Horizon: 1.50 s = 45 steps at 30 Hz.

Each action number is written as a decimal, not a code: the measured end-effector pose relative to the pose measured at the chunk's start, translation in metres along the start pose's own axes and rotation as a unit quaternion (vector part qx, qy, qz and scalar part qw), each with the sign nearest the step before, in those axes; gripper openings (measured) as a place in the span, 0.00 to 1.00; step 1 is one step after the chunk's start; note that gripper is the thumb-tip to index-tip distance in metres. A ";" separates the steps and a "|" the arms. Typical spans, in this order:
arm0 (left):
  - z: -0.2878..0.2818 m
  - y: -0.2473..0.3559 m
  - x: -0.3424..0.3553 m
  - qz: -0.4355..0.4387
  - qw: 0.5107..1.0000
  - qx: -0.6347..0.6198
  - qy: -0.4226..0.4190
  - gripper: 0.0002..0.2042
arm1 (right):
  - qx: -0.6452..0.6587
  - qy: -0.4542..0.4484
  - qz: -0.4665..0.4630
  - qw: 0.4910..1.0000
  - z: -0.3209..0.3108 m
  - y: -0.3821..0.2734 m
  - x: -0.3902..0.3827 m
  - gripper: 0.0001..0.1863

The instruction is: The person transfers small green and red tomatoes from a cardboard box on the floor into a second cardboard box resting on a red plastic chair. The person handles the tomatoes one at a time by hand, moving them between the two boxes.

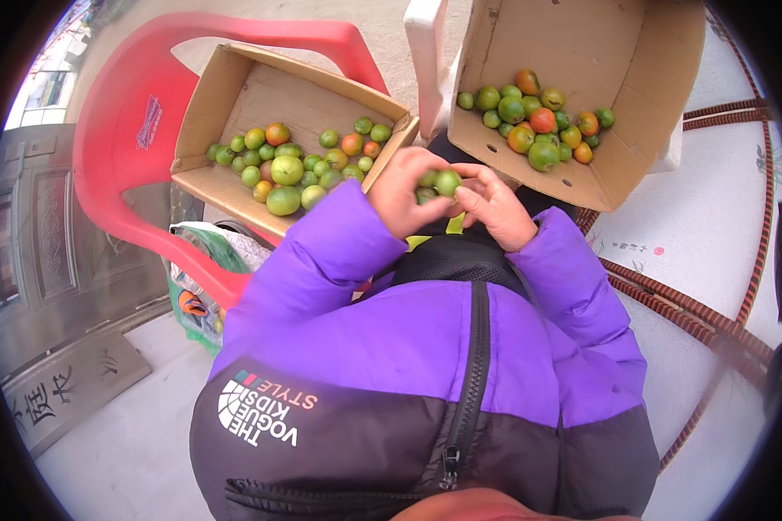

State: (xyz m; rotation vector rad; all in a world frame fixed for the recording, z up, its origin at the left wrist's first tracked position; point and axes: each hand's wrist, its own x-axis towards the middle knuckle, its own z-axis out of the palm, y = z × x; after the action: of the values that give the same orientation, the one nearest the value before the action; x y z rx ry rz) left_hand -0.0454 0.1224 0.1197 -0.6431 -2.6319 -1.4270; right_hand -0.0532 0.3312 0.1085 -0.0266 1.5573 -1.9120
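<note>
My left hand is curled around a few small green tomatoes in front of my lap. The fingers of my right hand close on the tomato at the right side of that handful. Just beyond my left hand, a tilted cardboard box holds many green tomatoes and some orange ones. A second cardboard box, past my right hand, has a mixed pile of green, orange and reddish tomatoes at its near end. My palms and part of the handful are hidden by the fingers.
The left box rests on a red plastic armchair. Beneath its arm stands a green and white plastic bag with things inside. A white chair part shows beside the right box. White panels with dark striped edging lie to my right.
</note>
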 end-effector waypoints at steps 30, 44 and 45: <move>0.064 0.000 0.012 -0.167 0.945 -0.215 0.181 0.20 | 0.107 0.032 0.011 0.994 -0.018 0.000 0.008 0.31; 0.048 0.008 0.004 -0.038 0.998 -0.057 0.004 0.27 | 0.080 0.050 0.013 0.995 -0.026 0.015 0.008 0.27; 0.041 0.002 0.004 -0.056 0.997 -0.043 -0.004 0.25 | 0.066 0.064 0.033 0.995 -0.029 0.014 0.008 0.27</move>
State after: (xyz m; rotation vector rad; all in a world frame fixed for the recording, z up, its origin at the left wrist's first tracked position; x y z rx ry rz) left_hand -0.0436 0.1581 0.0990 -0.5184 -2.6638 -1.5794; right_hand -0.0645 0.3513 0.0846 0.2056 1.4912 -1.9919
